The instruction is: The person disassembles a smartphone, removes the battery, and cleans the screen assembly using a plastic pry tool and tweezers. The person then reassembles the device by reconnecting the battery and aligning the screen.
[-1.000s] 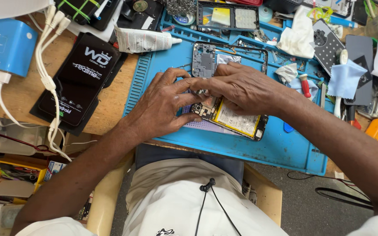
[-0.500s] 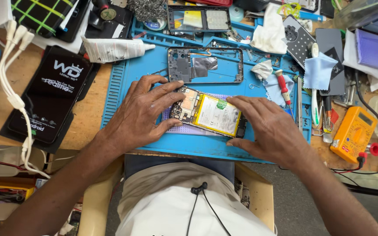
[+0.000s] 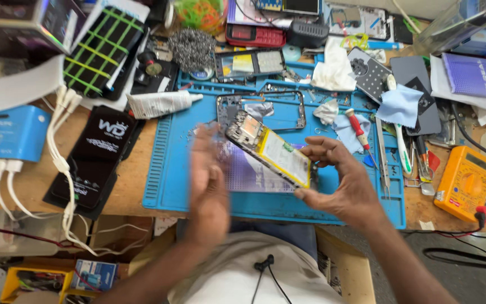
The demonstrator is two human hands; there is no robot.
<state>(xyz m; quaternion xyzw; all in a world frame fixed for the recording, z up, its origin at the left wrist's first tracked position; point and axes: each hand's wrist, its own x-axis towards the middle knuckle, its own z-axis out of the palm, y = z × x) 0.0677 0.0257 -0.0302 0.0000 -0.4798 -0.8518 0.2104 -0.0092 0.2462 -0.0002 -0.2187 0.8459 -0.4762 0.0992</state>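
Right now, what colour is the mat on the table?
Blue; the mat shows best in the head view.

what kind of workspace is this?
Likely a phone repair bench: the right hand holds an opened phone above a blue work mat, with an orange multimeter and screwdriver nearby.

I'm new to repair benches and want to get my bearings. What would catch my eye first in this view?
First, the opened phone with its yellow-labelled battery, held tilted above the blue work mat in the right hand. The left hand, blurred, hovers open just beside the phone's left end. Next come the orange multimeter at the mat's right edge and the empty phone frame lying on the mat behind the hands.
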